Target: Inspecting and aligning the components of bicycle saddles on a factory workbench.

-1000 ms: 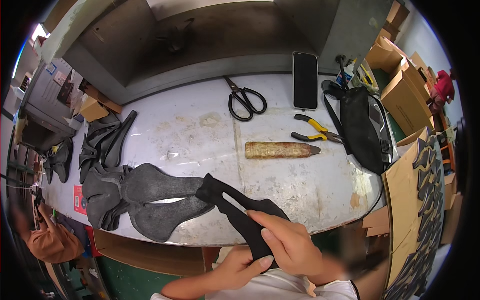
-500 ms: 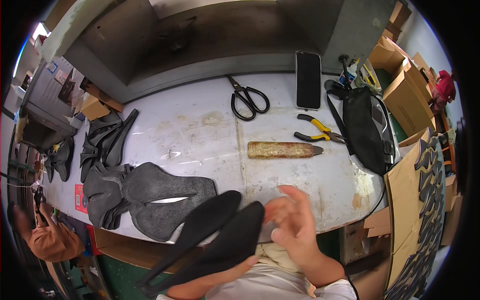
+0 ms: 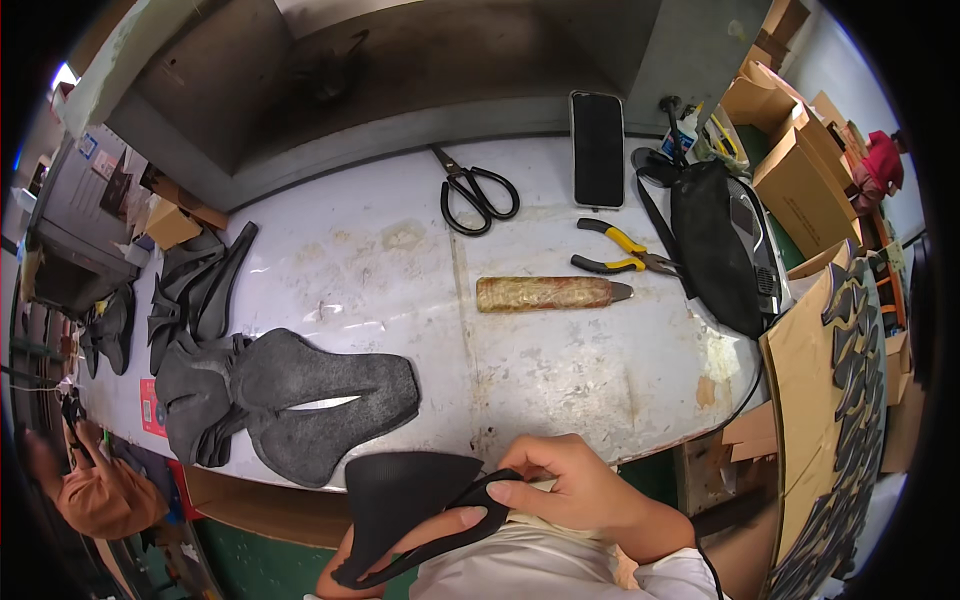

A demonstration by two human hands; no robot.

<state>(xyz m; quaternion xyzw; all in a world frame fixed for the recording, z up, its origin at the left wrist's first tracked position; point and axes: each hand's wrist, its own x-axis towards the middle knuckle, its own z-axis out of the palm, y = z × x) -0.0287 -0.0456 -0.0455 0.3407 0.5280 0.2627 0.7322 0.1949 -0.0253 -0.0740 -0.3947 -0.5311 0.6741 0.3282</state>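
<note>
A black, curved fabric piece [image 3: 410, 492], shaped like a shoe upper with a long opening, is held low in front of my body. My left hand [image 3: 440, 525] reaches under it and through its opening, with the thumb showing against the inner edge. At its right end, my right hand [image 3: 560, 485] pinches the rim between thumb and bent fingers. Just beyond, several dark grey cut pieces [image 3: 330, 400] with rough surfaces lie overlapped on the white table [image 3: 560, 370].
Further off lie a wrapped-handle knife [image 3: 550, 293], yellow-black pliers [image 3: 625, 250], black-handled scissors [image 3: 475, 190], a phone [image 3: 597, 150] and a black pouch [image 3: 715, 250]. More dark pieces [image 3: 200, 285] sit at left. A board with black pieces [image 3: 850, 370] leans right; a person [image 3: 105, 490] is at far left.
My right hand came from open beside the black piece to pinching its rim. The piece turned and its wide side now faces up. The whole view shifted slightly.
</note>
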